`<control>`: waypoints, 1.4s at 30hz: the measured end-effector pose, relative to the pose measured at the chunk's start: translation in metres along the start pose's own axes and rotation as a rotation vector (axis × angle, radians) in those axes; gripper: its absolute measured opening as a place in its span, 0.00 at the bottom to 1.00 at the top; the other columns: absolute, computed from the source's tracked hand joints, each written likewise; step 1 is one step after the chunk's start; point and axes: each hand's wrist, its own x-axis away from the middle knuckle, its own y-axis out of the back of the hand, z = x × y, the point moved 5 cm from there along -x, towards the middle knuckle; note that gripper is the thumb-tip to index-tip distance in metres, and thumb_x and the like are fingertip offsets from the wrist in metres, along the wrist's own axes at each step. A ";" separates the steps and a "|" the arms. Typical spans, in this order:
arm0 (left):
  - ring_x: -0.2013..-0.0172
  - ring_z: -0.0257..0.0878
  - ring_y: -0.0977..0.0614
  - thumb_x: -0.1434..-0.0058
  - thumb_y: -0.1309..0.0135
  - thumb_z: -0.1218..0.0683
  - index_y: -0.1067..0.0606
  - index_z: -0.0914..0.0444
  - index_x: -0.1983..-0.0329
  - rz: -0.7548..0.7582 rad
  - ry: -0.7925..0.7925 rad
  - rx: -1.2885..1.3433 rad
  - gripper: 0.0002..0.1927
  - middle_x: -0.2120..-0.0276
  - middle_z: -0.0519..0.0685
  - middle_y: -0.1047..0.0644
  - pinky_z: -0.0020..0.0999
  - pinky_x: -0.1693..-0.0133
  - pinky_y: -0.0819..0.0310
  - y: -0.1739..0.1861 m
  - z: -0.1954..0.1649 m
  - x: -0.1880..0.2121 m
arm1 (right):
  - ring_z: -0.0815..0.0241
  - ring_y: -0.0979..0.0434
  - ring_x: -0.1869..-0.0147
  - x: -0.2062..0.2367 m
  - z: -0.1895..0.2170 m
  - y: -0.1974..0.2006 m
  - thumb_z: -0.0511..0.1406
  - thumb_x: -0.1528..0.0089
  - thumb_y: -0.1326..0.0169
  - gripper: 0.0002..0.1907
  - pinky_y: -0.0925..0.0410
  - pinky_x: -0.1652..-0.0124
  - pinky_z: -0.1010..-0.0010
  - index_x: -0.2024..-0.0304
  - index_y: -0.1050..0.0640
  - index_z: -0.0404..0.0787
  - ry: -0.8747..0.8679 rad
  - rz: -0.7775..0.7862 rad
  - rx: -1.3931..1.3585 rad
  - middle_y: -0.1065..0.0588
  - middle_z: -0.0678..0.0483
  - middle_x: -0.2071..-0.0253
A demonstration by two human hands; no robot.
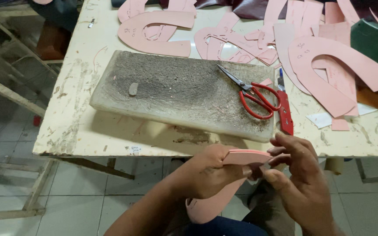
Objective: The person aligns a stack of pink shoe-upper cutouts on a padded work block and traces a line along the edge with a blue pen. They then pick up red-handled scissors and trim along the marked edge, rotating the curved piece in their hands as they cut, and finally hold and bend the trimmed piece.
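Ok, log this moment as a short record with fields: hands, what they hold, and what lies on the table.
left hand: grips a pink curved piece below the table edge
right hand: fingertips pinch the same piece at its end
cutting board: grey, scored, lying on the worn table
scissors: red-handled, resting on the board's right end
utility knife: red, beside the scissors
pink patterns: U-shaped cutouts spread across the far side

Worn cream bench: grey scored cutting slab, red utility knife, pink curved cutouts, green piece, dark leather.
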 end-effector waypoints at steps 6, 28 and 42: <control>0.61 0.32 0.20 0.33 0.46 0.60 0.24 0.71 0.49 -0.252 0.236 0.056 0.12 0.61 0.49 0.19 0.30 0.58 0.24 -0.010 0.010 0.005 | 0.66 0.24 0.64 0.005 0.001 -0.007 0.27 0.35 0.45 0.06 0.30 0.62 0.78 0.58 0.19 0.28 -0.107 -0.017 -0.022 0.24 0.53 0.66; 0.62 0.29 0.18 0.32 0.45 0.61 0.21 0.71 0.50 -0.496 -0.005 0.083 0.10 0.62 0.48 0.17 0.25 0.60 0.21 -0.007 0.012 0.024 | 0.68 0.28 0.69 0.024 -0.035 -0.010 0.28 0.37 0.44 0.08 0.33 0.70 0.77 0.56 0.19 0.29 -0.354 -0.088 -0.234 0.24 0.52 0.67; 0.71 0.33 0.16 0.35 0.40 0.61 0.21 0.67 0.58 -0.509 -0.132 -0.357 0.04 0.70 0.51 0.18 0.28 0.69 0.20 -0.018 -0.029 0.035 | 0.58 0.22 0.61 0.036 -0.013 0.001 0.25 0.35 0.46 0.07 0.27 0.62 0.70 0.55 0.23 0.28 -0.128 0.047 -0.492 0.25 0.44 0.58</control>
